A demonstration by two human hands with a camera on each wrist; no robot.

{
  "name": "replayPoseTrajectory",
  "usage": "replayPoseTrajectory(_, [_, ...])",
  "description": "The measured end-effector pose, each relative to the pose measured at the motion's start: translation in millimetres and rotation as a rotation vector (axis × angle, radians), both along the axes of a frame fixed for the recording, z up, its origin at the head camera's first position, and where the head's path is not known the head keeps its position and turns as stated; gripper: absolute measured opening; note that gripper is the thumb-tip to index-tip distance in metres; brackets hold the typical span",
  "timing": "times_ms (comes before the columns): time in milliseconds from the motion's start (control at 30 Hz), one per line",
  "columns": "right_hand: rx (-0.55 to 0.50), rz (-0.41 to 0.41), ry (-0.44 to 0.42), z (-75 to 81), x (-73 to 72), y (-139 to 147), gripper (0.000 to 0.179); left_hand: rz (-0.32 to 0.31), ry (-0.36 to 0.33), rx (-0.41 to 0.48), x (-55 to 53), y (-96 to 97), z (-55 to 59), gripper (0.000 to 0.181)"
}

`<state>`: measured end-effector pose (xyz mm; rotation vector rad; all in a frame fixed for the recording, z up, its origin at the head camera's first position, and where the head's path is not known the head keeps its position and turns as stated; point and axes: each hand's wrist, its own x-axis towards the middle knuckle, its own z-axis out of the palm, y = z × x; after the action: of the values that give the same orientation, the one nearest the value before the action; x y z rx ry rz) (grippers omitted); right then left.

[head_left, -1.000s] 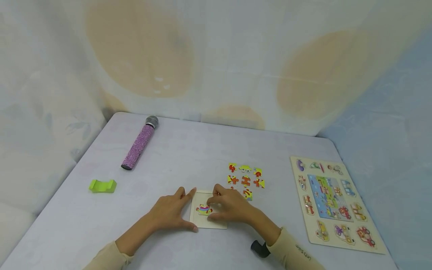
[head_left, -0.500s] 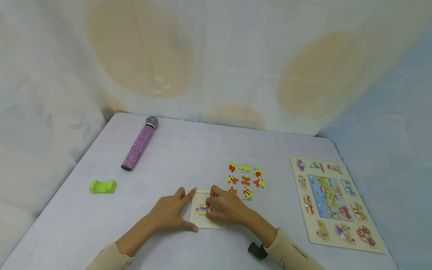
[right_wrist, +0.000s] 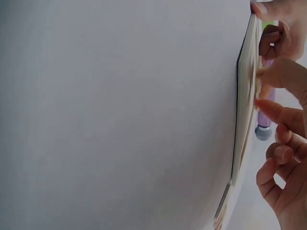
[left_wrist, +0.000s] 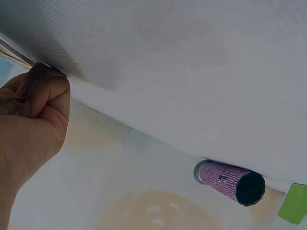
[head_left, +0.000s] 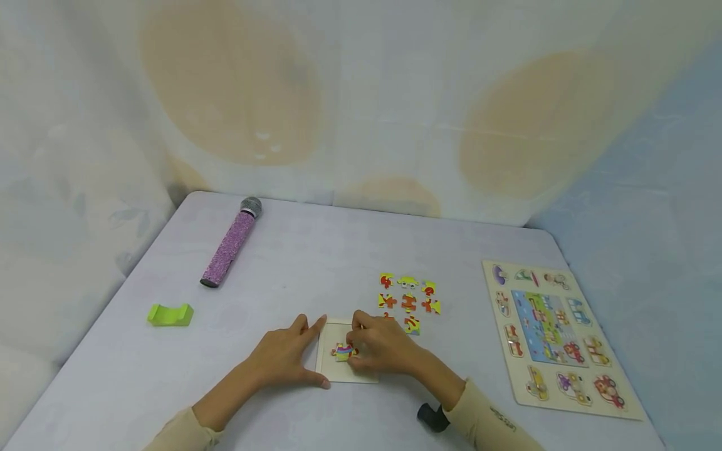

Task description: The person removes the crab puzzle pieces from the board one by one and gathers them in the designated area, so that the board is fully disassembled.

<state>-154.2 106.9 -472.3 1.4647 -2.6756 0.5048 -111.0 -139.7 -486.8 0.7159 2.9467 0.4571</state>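
A pale wooden square puzzle tray (head_left: 336, 373) lies near the front middle of the table. My left hand (head_left: 282, 358) braces its left edge, index finger at the far corner and thumb at the near one. The right hand (head_left: 385, 346) pinches a puzzle piece (head_left: 342, 353) with coloured stripes and red ends, low over the tray. From the right wrist view, thumb and finger meet the piece (right_wrist: 259, 82) right at the tray's surface. In the left wrist view, the left hand (left_wrist: 41, 103) shows its other fingers curled beside the tray.
Several yellow and red puzzle pieces (head_left: 408, 303) lie beyond the right hand. A wooden vehicle puzzle board (head_left: 524, 369) is at the right. A glittery purple microphone (head_left: 228, 249) and a green block (head_left: 170, 316) lie on the left. A black object (head_left: 433, 418) sits by the right wrist.
The right hand's fingers have closed in on the striped piece, and the piece has shifted slightly to the right over the tray. The left hand stays at the tray's edge.
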Motion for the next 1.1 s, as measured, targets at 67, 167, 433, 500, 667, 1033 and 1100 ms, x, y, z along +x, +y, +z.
replayPoseTrajectory(67, [-0.023, -0.005, 0.017, 0.9, 0.0, 4.6, 0.018, 0.0, 0.004, -0.004, -0.1, -0.1, -0.6, 0.117])
replayPoseTrajectory(167, [-0.054, -0.023, 0.032, 2.0, 0.2, 12.9, 0.02, -0.002, 0.004, -0.002, -0.7, 0.1, -1.1, 0.117])
replayPoseTrajectory(433, [-0.129, -0.083, 0.096, 7.1, -1.2, 45.0, 0.018, -0.011, 0.022, -0.008, -1.3, -0.1, -1.6, 0.117])
replayPoseTrajectory(500, [-0.136, -0.119, 0.108, 6.3, -3.0, 56.2, 0.019, -0.013, 0.023, -0.009, -1.3, -0.1, -1.9, 0.117])
replayPoseTrajectory(667, [-0.128, -0.221, 0.123, 3.7, -6.3, 85.2, 0.025, -0.018, 0.028, -0.012, -1.4, -0.2, -3.2, 0.118])
replayPoseTrajectory(1033, [-0.113, -0.375, 0.071, -2.9, -13.2, 137.5, 0.028, -0.008, 0.001, -0.015, -1.4, 0.5, -2.9, 0.118])
replayPoseTrajectory(1100, [-0.102, -0.386, 0.07, -4.6, -16.1, 143.3, 0.031, -0.006, 0.0, -0.014, -1.3, 0.8, -2.8, 0.118])
